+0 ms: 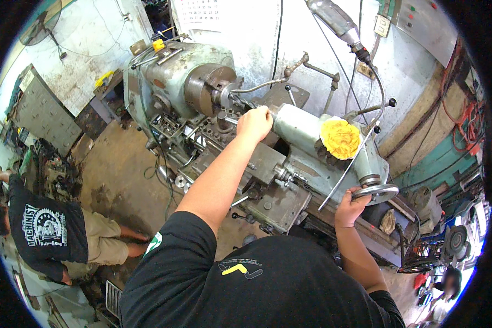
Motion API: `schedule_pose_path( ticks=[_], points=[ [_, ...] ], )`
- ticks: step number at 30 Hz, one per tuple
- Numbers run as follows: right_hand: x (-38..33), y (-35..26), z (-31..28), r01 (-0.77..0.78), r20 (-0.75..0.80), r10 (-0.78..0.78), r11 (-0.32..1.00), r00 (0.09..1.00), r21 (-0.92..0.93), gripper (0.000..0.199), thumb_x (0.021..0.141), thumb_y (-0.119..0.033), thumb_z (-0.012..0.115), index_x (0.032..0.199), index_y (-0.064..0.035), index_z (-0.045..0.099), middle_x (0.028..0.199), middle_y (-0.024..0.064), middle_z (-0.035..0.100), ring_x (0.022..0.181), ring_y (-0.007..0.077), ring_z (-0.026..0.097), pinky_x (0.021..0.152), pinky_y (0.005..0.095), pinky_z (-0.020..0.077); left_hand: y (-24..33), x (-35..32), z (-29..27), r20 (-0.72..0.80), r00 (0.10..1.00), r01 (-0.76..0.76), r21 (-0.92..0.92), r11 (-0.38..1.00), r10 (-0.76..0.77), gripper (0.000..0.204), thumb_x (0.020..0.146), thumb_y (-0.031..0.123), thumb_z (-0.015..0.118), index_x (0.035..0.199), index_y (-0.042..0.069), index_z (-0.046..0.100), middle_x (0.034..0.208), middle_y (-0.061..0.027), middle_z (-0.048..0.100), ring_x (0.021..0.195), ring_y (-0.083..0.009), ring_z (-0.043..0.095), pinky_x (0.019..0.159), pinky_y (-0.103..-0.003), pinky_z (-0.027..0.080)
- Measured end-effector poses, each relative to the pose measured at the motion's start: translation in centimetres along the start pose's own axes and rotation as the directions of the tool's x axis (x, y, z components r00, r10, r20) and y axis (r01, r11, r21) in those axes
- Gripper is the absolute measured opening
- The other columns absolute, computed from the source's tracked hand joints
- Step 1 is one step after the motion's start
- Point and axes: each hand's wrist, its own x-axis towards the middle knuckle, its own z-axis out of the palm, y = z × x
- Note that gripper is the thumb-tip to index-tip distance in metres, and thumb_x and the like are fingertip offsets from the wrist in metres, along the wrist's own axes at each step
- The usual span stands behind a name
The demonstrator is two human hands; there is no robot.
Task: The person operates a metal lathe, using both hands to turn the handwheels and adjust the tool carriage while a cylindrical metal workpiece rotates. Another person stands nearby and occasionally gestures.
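My right hand (351, 209) grips the rim of a metal handwheel (378, 191) at the near end of the lathe's tailstock (300, 123). My left hand (255, 123) is closed just in front of the tailstock's far end. Its fingers face away, so what they hold is hidden. Beyond that hand, a fluted drill bit (245, 103) lies in line with the workpiece (224, 97) in the lathe chuck (205, 87). Below my left forearm are the carriage and tool slide (262, 161). A crumpled yellow cloth (340, 138) rests on the tailstock.
A jointed coolant pipe (306, 63) rises behind the lathe. Handles and levers (240, 200) stick out at the front. A thin rod (339, 180) slants across the tailstock. Another person (49, 224) stands at left beside machinery. Cables hang along the wall.
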Motion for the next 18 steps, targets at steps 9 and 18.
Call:
schedule_pose_path(
  ticks=[9, 18],
  points=[
    [0.1, 0.6, 0.0, -0.034, -0.002, 0.035, 0.998, 0.999, 0.045, 0.050, 0.088, 0.007, 0.060, 0.134, 0.0063, 0.040, 0.104, 0.0115, 0.058, 0.098, 0.0217, 0.058, 0.097, 0.0365, 0.0462, -0.2, 0.0, 0.1, -0.025, 1.000, -0.017, 0.000, 1.000, 0.017, 0.026, 0.095, 0.032, 0.059, 0.103, 0.010, 0.070, 0.097, -0.0196, 0.073, 0.094, -0.0416, 0.070, 0.082, -0.053, 0.055],
    [-0.5, 1.7, 0.0, -0.018, 0.007, 0.018, 0.999, 1.000, 0.036, 0.049, 0.087, 0.005, 0.061, 0.132, 0.0027, 0.042, 0.109, 0.0127, 0.055, 0.102, 0.0241, 0.056, 0.097, 0.0373, 0.0455, -0.1, 0.1, 0.2, -0.021, 1.000, -0.011, 0.003, 1.000, 0.011, 0.027, 0.095, 0.033, 0.059, 0.104, 0.011, 0.069, 0.098, -0.0192, 0.074, 0.094, -0.0416, 0.070, 0.082, -0.053, 0.055]
  ],
)
